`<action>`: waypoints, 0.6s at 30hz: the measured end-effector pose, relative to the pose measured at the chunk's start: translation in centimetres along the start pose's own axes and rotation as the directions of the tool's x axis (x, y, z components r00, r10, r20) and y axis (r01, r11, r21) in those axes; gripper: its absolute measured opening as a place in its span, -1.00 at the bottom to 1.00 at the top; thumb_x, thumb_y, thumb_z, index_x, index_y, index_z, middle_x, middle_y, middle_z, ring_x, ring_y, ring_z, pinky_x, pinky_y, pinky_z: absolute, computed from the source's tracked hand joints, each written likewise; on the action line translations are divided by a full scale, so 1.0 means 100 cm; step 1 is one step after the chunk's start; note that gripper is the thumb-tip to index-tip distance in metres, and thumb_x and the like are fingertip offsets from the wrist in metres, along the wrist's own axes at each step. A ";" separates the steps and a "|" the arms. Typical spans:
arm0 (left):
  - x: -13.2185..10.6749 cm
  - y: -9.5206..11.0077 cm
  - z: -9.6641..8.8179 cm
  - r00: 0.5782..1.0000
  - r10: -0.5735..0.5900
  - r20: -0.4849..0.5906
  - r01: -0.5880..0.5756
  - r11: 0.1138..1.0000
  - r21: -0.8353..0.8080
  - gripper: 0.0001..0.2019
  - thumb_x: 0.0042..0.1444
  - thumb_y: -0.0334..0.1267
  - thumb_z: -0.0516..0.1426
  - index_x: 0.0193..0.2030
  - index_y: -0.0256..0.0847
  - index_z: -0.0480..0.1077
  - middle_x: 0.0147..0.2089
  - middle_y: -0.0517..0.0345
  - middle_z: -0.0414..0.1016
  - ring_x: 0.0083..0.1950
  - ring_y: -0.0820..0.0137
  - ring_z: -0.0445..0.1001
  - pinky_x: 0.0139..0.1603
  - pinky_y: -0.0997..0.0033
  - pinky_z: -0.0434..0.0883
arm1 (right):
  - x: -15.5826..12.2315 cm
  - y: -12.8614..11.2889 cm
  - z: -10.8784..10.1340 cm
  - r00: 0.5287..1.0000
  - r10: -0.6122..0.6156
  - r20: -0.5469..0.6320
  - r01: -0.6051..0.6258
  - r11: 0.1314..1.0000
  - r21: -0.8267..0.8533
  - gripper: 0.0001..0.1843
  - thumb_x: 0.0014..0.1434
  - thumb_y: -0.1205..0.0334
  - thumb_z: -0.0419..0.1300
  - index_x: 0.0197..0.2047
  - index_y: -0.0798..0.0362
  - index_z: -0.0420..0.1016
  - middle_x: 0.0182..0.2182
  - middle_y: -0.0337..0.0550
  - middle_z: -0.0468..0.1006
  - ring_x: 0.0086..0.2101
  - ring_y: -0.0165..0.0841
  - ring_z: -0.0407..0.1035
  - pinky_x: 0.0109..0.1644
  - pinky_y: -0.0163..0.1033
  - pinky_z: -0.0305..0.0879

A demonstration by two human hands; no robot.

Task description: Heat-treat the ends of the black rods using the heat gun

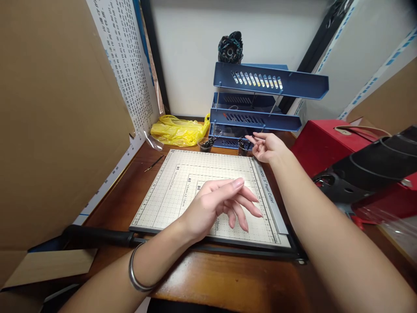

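Note:
A paper cutter board (169, 191) with a printed grid lies on the wooden desk. My left hand (221, 204) hovers over its near middle, fingers spread and loosely curved, holding nothing. My right hand (267, 147) reaches to the board's far right corner, fingers apart, right beside a small clear cup (243, 147) of dark thin pieces. A second such cup (206, 144) stands to its left. The cutter's black handle (97, 237) sticks out at the near left.
A blue stacked letter tray (260, 117) stands behind the cups, with a dark object on top. A yellow plastic bag (179, 129) lies at the back left. Cardboard (55, 117) walls the left. A red box (325, 141) and black parts (371, 167) crowd the right.

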State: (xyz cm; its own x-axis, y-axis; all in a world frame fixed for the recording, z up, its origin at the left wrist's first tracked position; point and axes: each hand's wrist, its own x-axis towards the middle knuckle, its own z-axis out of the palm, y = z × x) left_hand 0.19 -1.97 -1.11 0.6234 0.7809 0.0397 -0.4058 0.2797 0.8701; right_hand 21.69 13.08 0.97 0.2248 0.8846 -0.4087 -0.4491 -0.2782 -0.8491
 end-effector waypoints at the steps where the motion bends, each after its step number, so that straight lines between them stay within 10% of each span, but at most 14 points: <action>1: 0.000 0.000 0.000 1.000 0.002 0.002 -0.002 1.000 -0.003 -0.61 0.27 0.04 0.21 -0.31 -0.30 0.58 -0.36 -0.01 0.67 -0.54 0.46 0.55 -0.58 0.57 0.28 | 0.001 0.001 0.000 1.000 -0.007 0.005 0.007 1.000 -0.012 -0.88 0.35 0.42 0.11 -0.27 0.10 0.36 0.14 -0.08 0.57 -0.68 -0.80 0.04 -0.62 -0.62 0.20; 12: 0.000 -0.002 0.000 1.000 -0.011 -0.013 0.012 0.999 0.030 -0.60 0.26 0.06 0.21 -0.32 -0.31 0.57 -0.35 -0.05 0.67 -0.54 0.44 0.54 -0.56 0.54 0.30 | 0.000 0.006 -0.005 0.982 -0.116 0.146 0.148 0.962 -0.231 -0.80 0.31 0.10 0.19 -0.18 0.07 0.50 -0.11 -0.02 0.67 -0.63 -0.60 0.14 -0.62 -0.44 0.14; 18: -0.001 -0.003 0.002 1.000 -0.021 0.009 0.021 1.000 0.013 -0.62 0.26 0.03 0.22 -0.32 -0.30 0.57 -0.36 0.00 0.67 -0.53 0.47 0.54 -0.54 0.56 0.31 | -0.024 0.015 0.025 0.901 -0.331 0.281 0.434 0.691 -0.578 -0.75 0.28 0.15 0.21 -0.05 0.10 0.56 -0.30 -0.06 0.63 -0.64 -0.57 0.07 -0.56 -0.35 0.09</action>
State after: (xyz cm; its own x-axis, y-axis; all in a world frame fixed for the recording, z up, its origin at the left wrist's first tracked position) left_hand 0.36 -2.23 -1.31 0.6379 0.7697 0.0256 -0.3836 0.2887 0.8772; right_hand 18.27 11.47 1.49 0.1082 0.9941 0.0068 0.2868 -0.0247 -0.9577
